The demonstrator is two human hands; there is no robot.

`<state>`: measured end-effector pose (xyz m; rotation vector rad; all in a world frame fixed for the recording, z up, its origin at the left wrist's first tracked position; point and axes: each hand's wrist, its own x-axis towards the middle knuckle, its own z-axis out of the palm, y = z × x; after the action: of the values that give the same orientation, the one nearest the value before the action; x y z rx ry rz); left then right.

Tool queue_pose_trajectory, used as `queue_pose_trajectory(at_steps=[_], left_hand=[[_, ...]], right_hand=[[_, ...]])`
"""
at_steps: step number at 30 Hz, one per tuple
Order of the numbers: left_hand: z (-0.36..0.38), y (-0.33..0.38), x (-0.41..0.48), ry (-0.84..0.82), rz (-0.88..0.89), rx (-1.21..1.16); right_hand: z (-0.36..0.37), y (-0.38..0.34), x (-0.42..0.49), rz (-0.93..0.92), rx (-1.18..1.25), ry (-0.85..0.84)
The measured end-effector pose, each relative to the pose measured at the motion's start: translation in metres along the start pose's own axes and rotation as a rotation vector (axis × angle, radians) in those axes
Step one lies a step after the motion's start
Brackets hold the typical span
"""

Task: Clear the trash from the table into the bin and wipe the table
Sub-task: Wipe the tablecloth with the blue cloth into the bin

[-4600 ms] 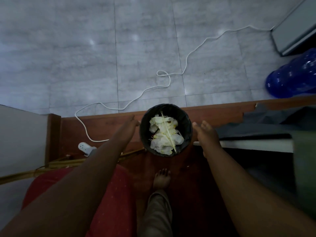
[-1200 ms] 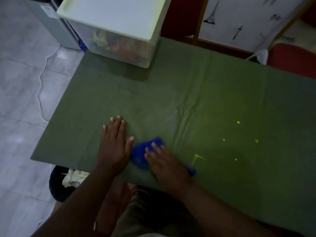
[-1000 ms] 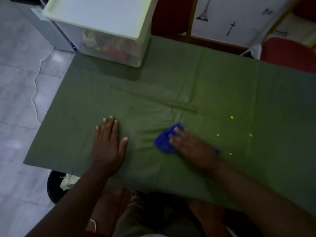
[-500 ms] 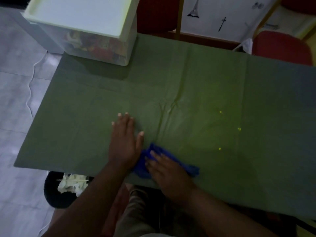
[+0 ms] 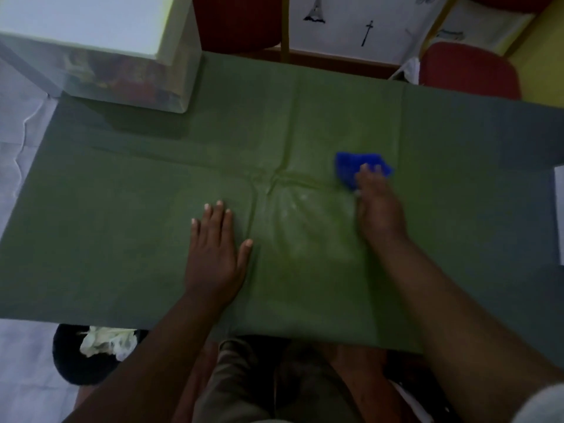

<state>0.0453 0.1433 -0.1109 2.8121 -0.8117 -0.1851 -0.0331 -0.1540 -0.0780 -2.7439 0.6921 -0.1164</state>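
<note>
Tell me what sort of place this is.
Probably a room in a home or small office, not a workshop. A table under a green cloth, red chairs pushed up to it, a lidded plastic box of mixed items, and a tiled floor.

lidded storage box (image 5: 100,53), red chairs (image 5: 468,70), floor cable (image 5: 23,132)

No readable text, label, brand or number shows anywhere; the only marks are small dark drawings, one tower-like and one cross-like, on the white panel (image 5: 363,29) well beyond the fingers, too small to read as writing.
</note>
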Motion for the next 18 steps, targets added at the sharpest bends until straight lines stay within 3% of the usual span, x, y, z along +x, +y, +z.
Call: queue_pose_trajectory(at_steps=[3,6,9,11,15,18], left_hand=[[0.001,-0.003,-0.002,-0.004,0.004,0.019],[0.000,-0.001,0.000,0.011,0.006,0.013],[0.000,0.000,0.000,0.026,0.023,0.027],[0.000,0.001,0.001,0.027,0.019,0.032],[0.000,0.002,0.000,0.029,0.016,0.037],[-0.003,0.005,0.000,0.027,0.012,0.041]], right_hand=[[0.033,-0.063,-0.070,-0.299,0.030,-0.132],[0.040,-0.073,-0.133,-0.571,0.088,-0.262],[0.023,-0.035,-0.122,-0.657,0.041,-0.232],[0.010,0.001,-0.092,-0.655,-0.104,-0.100],[-0.023,0.082,-0.032,-0.154,-0.100,0.036],[-0.038,0.107,-0.017,0.134,-0.078,0.039]])
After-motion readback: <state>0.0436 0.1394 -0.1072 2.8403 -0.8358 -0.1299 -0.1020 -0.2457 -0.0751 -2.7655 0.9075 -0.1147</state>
